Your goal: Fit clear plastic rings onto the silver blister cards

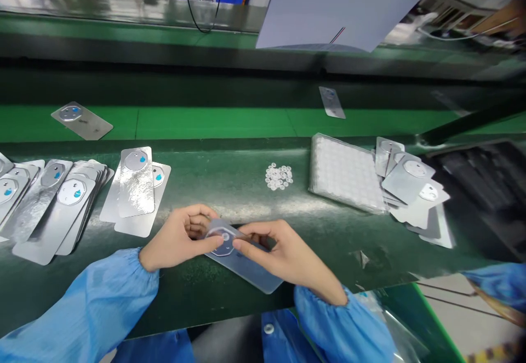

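Near the front edge of the bench, I hold a flat grey phone back cover (257,270), tilted, with a raised octagonal camera area at its upper left end. My left hand (187,237) is closed on that end, its thumb pressing by a small round piece in the octagon. On the far long edge, my right hand (273,245) grips with its thumb beside the octagon and its fingers curled behind. Both sets of fingertips are partly hidden by the cover. Beyond my hands lies a small pile of clear round pieces (279,177).
Stacked covers (74,190) with blue tabs lie left, beside a few overlapping ones (137,182). At right are a clear tray of white pieces (345,171) and more covers (411,179). Two covers rest on the green belt (205,122). A blue sleeve (501,283) shows far right.
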`<state>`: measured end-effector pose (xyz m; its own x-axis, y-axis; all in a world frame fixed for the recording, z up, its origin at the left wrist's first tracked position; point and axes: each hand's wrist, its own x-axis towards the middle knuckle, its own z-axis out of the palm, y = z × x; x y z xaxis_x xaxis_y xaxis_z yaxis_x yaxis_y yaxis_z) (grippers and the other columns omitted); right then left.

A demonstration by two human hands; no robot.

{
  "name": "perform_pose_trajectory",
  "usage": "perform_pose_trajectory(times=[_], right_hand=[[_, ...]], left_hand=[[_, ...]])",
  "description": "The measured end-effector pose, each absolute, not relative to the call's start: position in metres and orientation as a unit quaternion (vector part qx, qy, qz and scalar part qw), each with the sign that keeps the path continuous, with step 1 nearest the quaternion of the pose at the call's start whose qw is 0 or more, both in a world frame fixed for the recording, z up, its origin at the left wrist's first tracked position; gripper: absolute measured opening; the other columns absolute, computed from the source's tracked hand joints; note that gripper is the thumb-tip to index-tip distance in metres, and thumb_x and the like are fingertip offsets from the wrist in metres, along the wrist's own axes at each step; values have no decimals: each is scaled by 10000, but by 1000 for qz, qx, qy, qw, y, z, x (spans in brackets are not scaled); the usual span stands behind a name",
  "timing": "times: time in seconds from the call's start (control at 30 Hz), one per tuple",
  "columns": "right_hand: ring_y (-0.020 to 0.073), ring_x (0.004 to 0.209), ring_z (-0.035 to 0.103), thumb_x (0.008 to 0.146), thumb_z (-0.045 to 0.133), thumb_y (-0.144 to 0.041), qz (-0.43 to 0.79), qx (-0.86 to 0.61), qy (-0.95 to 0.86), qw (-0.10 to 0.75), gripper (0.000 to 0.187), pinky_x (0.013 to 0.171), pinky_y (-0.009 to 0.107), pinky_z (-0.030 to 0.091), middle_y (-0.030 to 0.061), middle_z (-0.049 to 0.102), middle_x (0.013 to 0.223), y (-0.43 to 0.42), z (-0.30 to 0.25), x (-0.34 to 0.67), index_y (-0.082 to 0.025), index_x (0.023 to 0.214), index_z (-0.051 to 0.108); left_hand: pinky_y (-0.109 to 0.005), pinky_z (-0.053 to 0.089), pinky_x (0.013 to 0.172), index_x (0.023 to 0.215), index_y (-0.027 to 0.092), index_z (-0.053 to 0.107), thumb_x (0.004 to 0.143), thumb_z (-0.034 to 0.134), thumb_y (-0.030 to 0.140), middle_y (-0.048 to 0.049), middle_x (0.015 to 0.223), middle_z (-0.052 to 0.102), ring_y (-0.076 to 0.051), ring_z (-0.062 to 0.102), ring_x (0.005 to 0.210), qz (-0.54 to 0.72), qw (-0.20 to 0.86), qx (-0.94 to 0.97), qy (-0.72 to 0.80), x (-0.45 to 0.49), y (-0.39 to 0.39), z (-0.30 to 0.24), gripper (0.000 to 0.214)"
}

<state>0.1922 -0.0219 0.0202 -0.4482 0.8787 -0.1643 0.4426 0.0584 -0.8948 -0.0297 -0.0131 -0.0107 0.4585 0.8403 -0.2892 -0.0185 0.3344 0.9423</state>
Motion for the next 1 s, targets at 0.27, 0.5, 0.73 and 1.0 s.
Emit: perform_pose_trajectory(times=[0.27, 0.5, 0.73, 1.0], right_hand=[[169, 664, 685, 1002, 586, -279, 347, -464, -801, 152, 198, 626, 274, 454, 3, 773, 832, -18, 35, 198, -236, 956, 774], [158, 617, 660, 997, 579, -284, 261, -446, -834, 193, 224, 682, 297, 462, 8, 767, 778, -23, 15, 197, -229, 897, 771], [150, 586, 656, 960, 617, -266, 273, -447, -825, 211, 183, 667, 294, 465, -5, 759, 747, -23, 14, 195, -236, 863, 770], [146, 557, 636, 954, 628, -291, 257, -449, -825, 229, 208, 625, 279, 473, -6, 731, 669, -26, 11, 195, -233, 811, 769]], left_hand=[[-283, 637, 825, 1045, 171, 823, 883, 766, 297, -64, 976, 818, -237, 781, 923, 307, 652, 541, 434, -19, -25, -16, 213], [-307, 647, 846, 1116, 175, 813, 898, 749, 267, -60, 989, 820, -247, 786, 924, 308, 650, 552, 422, -21, -23, -17, 246], [-300, 646, 796, 1063, 187, 833, 882, 750, 244, -47, 910, 823, -253, 789, 873, 305, 638, 560, 431, -20, -23, -13, 207], [-282, 630, 727, 1086, 201, 828, 907, 726, 281, -46, 945, 823, -248, 784, 853, 290, 644, 581, 404, -23, -21, -12, 221]])
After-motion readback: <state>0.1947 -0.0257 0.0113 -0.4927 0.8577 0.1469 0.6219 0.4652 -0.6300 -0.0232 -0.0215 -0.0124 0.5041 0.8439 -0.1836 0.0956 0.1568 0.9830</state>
